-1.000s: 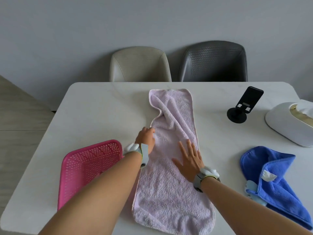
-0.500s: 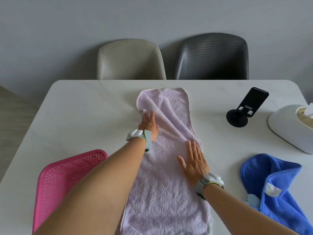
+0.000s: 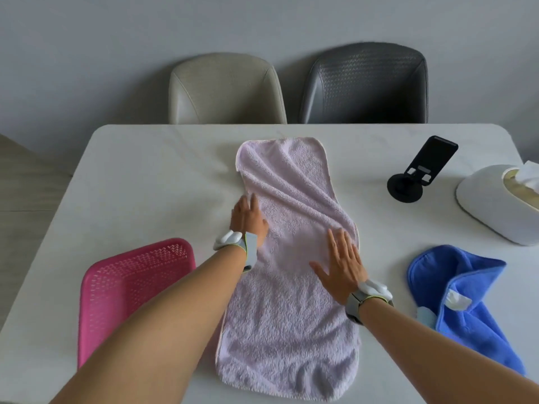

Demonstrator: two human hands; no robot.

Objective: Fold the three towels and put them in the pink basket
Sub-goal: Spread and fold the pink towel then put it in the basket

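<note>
White table (image 3: 151, 182), frame centre: lilac towel (image 3: 291, 287) spread lengthwise. Left hand (image 3: 248, 220) and right hand (image 3: 341, 269) flat, fingers straight, pressing it. Smooth diagonal ridges outward before folding. Pink basket (image 3: 131, 281) lower left, blue towel (image 3: 466, 293) right.

Lilac towel (image 3: 291, 287) flat, blue towel (image 3: 472, 310) crumpled, pink basket (image 3: 128, 290) left.

A white table (image 3: 151, 176) carries a black phone stand (image 3: 420, 173) and, just right of it, a white tissue box (image 3: 495, 205); beyond stand a beige chair (image 3: 224, 88) and a dark grey chair (image 3: 364, 83)
</note>
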